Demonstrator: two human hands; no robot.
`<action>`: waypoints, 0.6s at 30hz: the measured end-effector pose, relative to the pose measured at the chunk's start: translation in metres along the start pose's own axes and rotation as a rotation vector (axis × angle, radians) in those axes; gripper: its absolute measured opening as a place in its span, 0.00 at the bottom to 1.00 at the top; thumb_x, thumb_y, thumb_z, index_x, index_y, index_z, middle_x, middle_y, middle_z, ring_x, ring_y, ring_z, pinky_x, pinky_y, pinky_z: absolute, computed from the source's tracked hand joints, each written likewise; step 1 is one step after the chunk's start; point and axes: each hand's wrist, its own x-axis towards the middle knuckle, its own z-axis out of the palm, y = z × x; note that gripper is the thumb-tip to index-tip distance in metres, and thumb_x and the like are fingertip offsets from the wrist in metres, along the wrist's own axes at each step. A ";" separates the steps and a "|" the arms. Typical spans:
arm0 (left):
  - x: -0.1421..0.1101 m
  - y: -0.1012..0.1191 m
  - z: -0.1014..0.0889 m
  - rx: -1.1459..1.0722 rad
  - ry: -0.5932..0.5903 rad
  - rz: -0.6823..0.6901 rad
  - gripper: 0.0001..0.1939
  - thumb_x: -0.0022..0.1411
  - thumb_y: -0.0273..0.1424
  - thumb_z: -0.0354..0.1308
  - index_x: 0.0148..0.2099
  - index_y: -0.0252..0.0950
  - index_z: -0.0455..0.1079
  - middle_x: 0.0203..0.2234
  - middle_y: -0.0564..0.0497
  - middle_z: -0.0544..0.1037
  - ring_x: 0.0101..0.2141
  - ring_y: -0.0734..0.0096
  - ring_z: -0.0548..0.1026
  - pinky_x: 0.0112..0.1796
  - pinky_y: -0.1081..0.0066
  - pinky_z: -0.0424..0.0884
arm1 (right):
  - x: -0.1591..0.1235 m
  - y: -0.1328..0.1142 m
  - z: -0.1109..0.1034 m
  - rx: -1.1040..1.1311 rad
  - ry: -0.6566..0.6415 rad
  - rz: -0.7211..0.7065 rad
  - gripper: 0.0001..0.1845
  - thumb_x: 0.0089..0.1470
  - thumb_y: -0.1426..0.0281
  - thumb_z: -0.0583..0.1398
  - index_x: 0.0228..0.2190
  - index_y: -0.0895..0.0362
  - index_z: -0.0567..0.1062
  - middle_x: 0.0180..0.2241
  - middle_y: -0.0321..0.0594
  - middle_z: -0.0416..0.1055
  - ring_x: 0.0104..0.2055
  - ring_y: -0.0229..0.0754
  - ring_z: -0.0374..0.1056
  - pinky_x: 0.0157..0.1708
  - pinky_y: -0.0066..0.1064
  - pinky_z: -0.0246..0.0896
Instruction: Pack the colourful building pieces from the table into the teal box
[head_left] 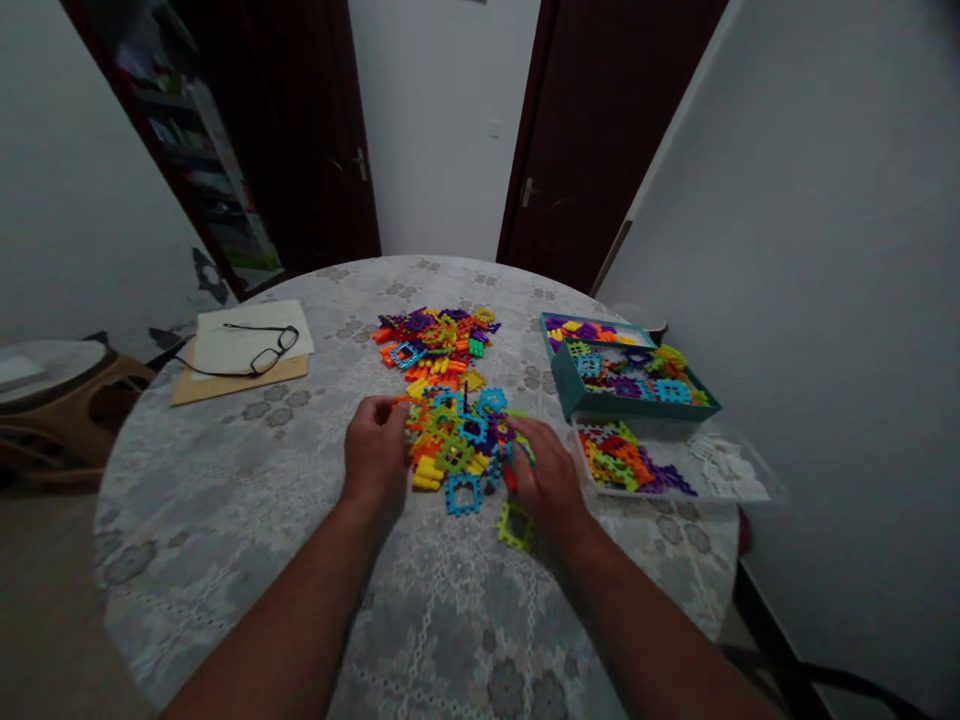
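A heap of colourful plastic building pieces lies in the middle of a round table covered with a lace-patterned cloth. My left hand rests at the heap's left edge, fingers curled onto an orange piece. My right hand sits at the heap's right edge, fingers bent round small pieces, one red. A blue square frame piece and a green square frame piece lie on the cloth between my hands.
A teal box holding more pieces stands at the right, with a clear lid of pieces in front of it. Glasses lie on papers at the left. Two dark doors stand behind the table.
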 end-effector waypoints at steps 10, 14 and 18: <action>-0.011 0.023 0.005 -0.400 -0.255 -0.306 0.15 0.62 0.34 0.67 0.50 0.39 0.71 0.41 0.46 0.86 0.34 0.65 0.84 0.33 0.67 0.80 | -0.005 -0.018 -0.001 -0.108 -0.177 -0.150 0.14 0.68 0.72 0.59 0.50 0.53 0.82 0.45 0.49 0.80 0.49 0.53 0.74 0.53 0.47 0.72; -0.012 0.023 0.008 -0.506 -0.254 -0.344 0.10 0.64 0.29 0.64 0.47 0.37 0.72 0.43 0.42 0.86 0.39 0.63 0.85 0.38 0.66 0.84 | -0.014 -0.031 0.005 -0.178 -0.336 -0.202 0.13 0.67 0.72 0.59 0.48 0.53 0.82 0.43 0.48 0.78 0.46 0.52 0.73 0.48 0.44 0.73; -0.011 0.023 0.007 -0.524 -0.213 -0.298 0.07 0.64 0.27 0.62 0.45 0.38 0.72 0.43 0.42 0.85 0.44 0.61 0.86 0.41 0.63 0.85 | -0.010 -0.022 0.000 -0.160 -0.224 -0.124 0.19 0.65 0.75 0.58 0.53 0.54 0.81 0.46 0.49 0.76 0.49 0.52 0.74 0.51 0.43 0.74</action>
